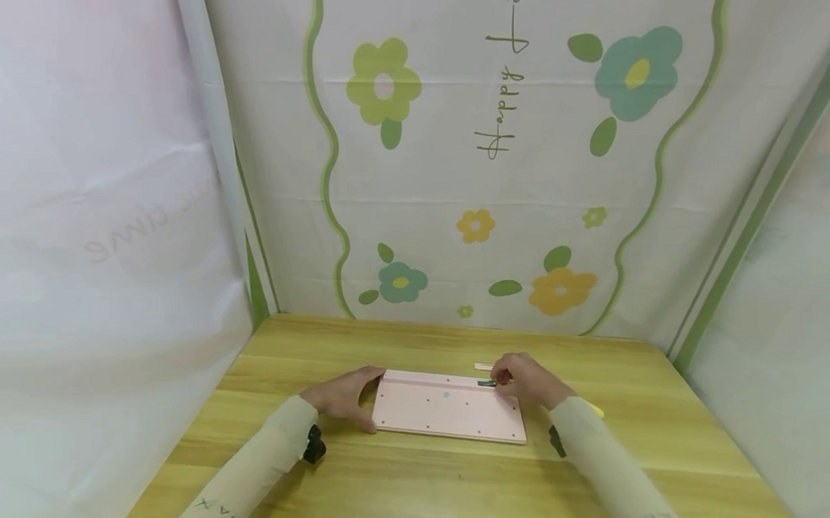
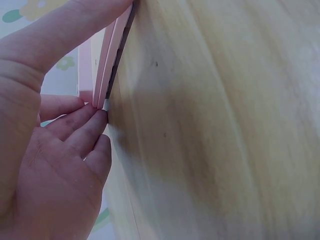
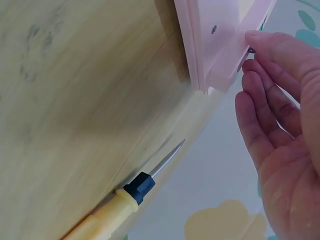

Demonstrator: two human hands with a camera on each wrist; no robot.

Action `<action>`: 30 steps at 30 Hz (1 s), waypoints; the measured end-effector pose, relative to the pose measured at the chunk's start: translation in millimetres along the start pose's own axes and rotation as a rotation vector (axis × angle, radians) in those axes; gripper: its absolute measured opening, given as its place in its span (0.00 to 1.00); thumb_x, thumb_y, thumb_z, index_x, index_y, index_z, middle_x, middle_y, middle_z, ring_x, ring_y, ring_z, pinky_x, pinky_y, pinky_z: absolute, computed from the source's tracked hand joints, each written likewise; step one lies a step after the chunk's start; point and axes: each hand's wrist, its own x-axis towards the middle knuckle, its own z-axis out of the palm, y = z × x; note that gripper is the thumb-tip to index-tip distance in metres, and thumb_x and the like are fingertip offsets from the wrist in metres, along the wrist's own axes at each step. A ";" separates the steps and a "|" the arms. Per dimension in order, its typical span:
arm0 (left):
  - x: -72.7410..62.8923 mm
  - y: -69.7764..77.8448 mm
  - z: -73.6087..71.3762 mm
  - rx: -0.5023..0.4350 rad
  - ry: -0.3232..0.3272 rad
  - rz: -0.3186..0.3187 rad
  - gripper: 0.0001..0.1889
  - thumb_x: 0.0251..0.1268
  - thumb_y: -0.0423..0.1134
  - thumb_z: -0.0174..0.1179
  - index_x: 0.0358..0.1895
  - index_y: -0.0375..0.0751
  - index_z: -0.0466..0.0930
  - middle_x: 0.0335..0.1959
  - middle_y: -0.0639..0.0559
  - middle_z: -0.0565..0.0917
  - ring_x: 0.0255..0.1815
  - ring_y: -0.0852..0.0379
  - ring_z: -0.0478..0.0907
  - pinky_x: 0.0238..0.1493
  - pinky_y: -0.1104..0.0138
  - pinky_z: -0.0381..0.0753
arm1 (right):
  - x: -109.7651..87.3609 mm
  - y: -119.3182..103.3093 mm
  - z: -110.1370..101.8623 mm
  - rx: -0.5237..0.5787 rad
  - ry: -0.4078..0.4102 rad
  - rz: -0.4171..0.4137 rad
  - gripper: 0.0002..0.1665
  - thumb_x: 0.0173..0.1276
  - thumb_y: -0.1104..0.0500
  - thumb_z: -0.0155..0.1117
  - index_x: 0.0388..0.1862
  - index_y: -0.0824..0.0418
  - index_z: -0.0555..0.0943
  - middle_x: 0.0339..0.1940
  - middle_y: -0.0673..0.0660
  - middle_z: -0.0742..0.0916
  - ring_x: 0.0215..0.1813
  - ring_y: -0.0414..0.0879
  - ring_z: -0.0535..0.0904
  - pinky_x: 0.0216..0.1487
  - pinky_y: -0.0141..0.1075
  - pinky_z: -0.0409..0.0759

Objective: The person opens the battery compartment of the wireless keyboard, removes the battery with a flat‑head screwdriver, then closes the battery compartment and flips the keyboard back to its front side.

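Observation:
A flat pink board (image 1: 448,406), dotted with several small screws or holes, lies on the wooden table; a raised pink rail runs along its far edge. My left hand (image 1: 344,396) holds the board's left end, thumb at the near corner and fingers at the far one. Over the rail's right part, my right hand (image 1: 529,381) pinches a tiny dark metal piece (image 3: 251,50) that looks like a screw between thumb and forefinger. Just left of those fingertips, a small dark shiny plate (image 1: 486,383) sits on the rail. Its detail is too small to tell.
A screwdriver (image 3: 107,215) with a yellow handle and pointed shaft lies on the table, mostly behind the right forearm in the head view. Behind the board lies a small pale strip (image 1: 483,366). Printed cloth walls (image 1: 439,174) enclose the wooden table (image 1: 368,489).

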 end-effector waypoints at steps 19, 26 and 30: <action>-0.9 5.2 -3.1 -0.006 -0.007 -0.008 0.62 0.50 0.50 0.85 0.84 0.36 0.55 0.85 0.40 0.61 0.86 0.39 0.57 0.83 0.44 0.61 | 8.1 -7.8 -4.1 0.082 -0.064 0.143 0.05 0.65 0.72 0.74 0.37 0.64 0.90 0.34 0.56 0.90 0.35 0.42 0.80 0.39 0.31 0.83; -3.8 5.3 -3.9 -0.004 -0.010 0.000 0.61 0.50 0.49 0.84 0.84 0.36 0.55 0.85 0.40 0.60 0.86 0.38 0.57 0.83 0.43 0.61 | 12.1 -17.7 -10.6 0.109 -0.103 0.200 0.04 0.64 0.73 0.74 0.36 0.67 0.89 0.35 0.57 0.90 0.35 0.42 0.79 0.40 0.35 0.84; -4.2 6.0 -2.5 -0.010 -0.008 -0.005 0.61 0.50 0.49 0.84 0.84 0.36 0.55 0.85 0.40 0.60 0.86 0.38 0.56 0.84 0.43 0.60 | 14.7 -20.7 -10.5 0.087 -0.134 0.248 0.05 0.64 0.72 0.75 0.35 0.65 0.89 0.34 0.55 0.90 0.34 0.42 0.79 0.39 0.33 0.83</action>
